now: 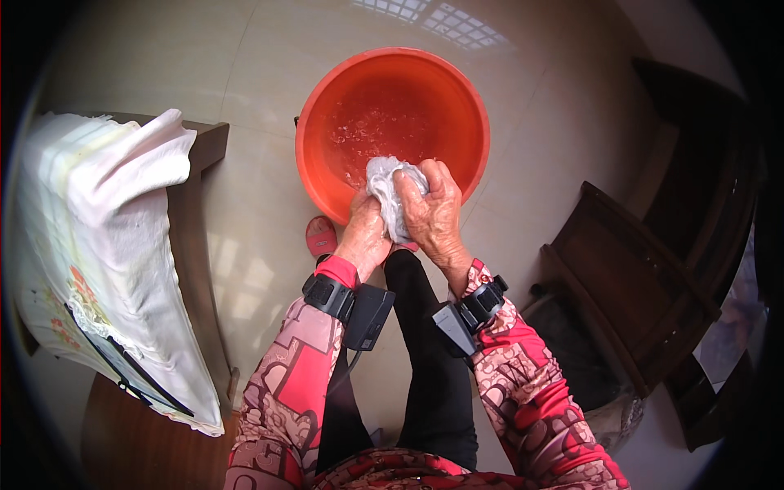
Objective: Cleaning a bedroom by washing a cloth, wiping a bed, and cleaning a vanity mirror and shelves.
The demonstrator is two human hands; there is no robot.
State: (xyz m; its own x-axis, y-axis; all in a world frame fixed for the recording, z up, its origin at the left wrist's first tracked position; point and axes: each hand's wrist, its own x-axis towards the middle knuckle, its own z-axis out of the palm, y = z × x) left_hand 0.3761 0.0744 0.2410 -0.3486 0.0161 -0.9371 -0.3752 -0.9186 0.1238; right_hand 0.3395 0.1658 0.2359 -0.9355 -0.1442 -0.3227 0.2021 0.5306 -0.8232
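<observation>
Left hand (365, 231): Seen from my distant post through the head camera, it closed on the lower left side of a cloth (385, 184), its fingers mostly hidden from me.
Right hand (434, 211): It gripped the same cloth from the right, thumb pressed on the folds, the other fingers curled.
Cloth: Pale gray and bunched, it was clasped between the two hands at the near side of a basin (312, 151); I could not tell whether it touched the rim.
Basin: Round, deep and orange-red, it stood on a pale tiled floor (265, 90), with rippled water (380, 126) inside.
Wrists: I saw a black device on each, the left one (369, 317) and the right one (456, 328), over pink-and-red patterned sleeves (286, 367).
Feet: A red slipper (321, 237) showed just beside the basin, near the black trousers (437, 384).
Left side: A white sheet (126, 196) with orange flowers draped dark wooden furniture (211, 147).
Right side: My view took in a dark wooden panel (633, 286), tilted in the frame, well apart from the basin.
Light: A bright grid-patterned reflection (457, 23) lay across the floor beyond the basin.
</observation>
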